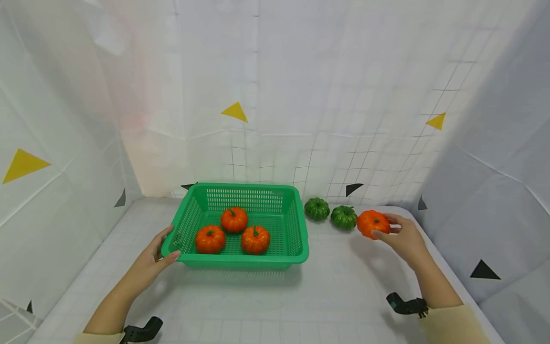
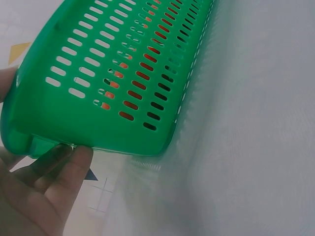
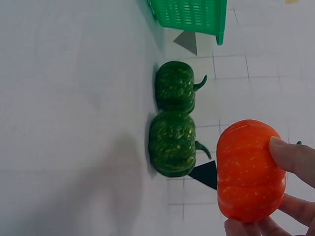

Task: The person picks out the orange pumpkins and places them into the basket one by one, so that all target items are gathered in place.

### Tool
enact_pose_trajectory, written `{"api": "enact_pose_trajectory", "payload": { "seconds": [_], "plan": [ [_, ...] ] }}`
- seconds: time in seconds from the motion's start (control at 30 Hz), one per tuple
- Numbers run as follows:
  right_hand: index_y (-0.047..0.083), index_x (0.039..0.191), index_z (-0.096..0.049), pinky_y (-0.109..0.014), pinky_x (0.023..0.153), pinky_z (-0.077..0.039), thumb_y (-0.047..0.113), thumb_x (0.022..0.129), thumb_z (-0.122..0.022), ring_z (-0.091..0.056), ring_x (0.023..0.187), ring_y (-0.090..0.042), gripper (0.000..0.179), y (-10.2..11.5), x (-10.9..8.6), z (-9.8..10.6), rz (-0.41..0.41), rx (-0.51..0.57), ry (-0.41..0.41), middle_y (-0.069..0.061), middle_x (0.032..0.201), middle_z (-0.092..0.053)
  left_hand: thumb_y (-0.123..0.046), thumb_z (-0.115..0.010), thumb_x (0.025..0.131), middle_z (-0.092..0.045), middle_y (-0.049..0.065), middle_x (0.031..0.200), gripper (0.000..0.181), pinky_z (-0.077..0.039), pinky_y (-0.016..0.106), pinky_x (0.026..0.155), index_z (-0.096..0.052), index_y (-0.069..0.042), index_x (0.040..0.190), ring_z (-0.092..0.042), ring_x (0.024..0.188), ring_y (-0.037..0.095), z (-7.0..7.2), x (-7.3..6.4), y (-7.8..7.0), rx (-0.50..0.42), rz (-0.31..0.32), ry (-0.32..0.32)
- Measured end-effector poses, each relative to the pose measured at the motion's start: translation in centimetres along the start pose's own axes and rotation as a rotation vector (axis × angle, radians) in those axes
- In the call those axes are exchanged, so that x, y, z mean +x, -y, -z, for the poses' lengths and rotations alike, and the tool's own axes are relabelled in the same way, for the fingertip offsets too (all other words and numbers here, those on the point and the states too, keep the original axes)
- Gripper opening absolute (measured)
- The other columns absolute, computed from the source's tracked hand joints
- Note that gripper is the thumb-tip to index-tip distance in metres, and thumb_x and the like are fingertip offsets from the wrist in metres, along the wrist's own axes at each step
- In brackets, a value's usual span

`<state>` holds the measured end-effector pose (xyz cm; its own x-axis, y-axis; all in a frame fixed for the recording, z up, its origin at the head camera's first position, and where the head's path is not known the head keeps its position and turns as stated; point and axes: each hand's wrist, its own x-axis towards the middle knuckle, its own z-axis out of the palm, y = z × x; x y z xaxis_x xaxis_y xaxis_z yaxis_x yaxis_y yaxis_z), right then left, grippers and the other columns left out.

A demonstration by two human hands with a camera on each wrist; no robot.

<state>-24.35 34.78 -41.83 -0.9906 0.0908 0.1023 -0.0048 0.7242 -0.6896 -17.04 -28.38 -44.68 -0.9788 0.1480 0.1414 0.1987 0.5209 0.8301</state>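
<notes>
My left hand (image 1: 148,263) grips the near left corner of a green plastic basket (image 1: 240,259), thumb over the rim and fingers along the outside. Inside the basket lie three small orange pumpkins (image 1: 210,240), grouped toward its left and middle. At the right, my right hand (image 1: 406,239) holds another orange pumpkin (image 3: 251,169) between thumb and fingers, raised off the table. Just left of that pumpkin, two green pumpkins (image 1: 343,218) sit side by side on the table, near the basket's right side. In the right wrist view their curved stems show clearly.
The white table (image 1: 335,296) is bounded by a back sheet (image 1: 283,95) with grid lines and by sheets on both sides. Yellow and black triangles mark these sheets. A black band with a device (image 1: 406,305) is on the right wrist, another (image 1: 143,329) on the left.
</notes>
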Motion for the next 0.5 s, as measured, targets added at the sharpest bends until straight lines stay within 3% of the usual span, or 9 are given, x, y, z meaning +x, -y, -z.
{"api": "enact_pose_trajectory", "payload": {
  "seconds": [0.37, 0.5],
  "plan": [
    [0.000, 0.148, -0.044, -0.054, 0.086, -0.054, 0.044, 0.086, -0.078, -0.049, 0.123, -0.049, 0.083, 3.0, -0.7, -0.3, 0.058, 0.004, 0.058, -0.028, 0.145, -0.043, -0.022, -0.060, 0.102, -0.024, 0.032, 0.157, 0.077, -0.044, 0.019, 0.090, -0.012, -0.009, 0.161, -0.041, 0.135, 0.044, 0.0, 0.1, 0.1, -0.007, 0.009, 0.004],
    [0.002, 0.148, -0.045, -0.054, 0.086, -0.054, 0.041, 0.087, -0.079, -0.049, 0.123, -0.048, 0.081, 4.2, -0.7, -0.5, 0.074, 0.002, 0.076, -0.026, 0.145, -0.043, -0.023, -0.060, 0.102, -0.026, 0.032, 0.156, 0.077, -0.048, 0.036, 0.094, -0.012, -0.010, 0.161, -0.043, 0.133, 0.043, 0.0, 0.0, 0.0, 0.010, 0.016, 0.001]
  ]
}}
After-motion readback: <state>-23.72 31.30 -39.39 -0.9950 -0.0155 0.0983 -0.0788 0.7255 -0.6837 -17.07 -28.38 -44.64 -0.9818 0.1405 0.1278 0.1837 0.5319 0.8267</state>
